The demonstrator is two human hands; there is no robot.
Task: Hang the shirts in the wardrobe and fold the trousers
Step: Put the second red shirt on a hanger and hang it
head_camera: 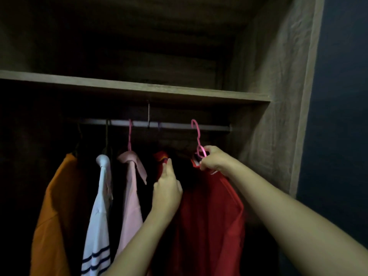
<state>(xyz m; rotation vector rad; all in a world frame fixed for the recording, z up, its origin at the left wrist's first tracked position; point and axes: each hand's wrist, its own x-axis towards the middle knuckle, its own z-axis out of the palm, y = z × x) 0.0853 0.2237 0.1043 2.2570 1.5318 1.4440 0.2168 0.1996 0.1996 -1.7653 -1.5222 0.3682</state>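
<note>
A red shirt hangs from a pink hanger whose hook is up at the wardrobe rail. My right hand grips the hanger's neck just above the shirt's collar. My left hand, fingers fairly straight, touches another red garment hanging to the left of it. Further left on the rail hang a pink shirt, a white shirt with dark stripes and an orange shirt.
A wooden shelf runs just above the rail. The wardrobe's side wall stands close on the right, with a dark blue wall beyond it. A short stretch of rail shows bare between the pink hanger and the side wall.
</note>
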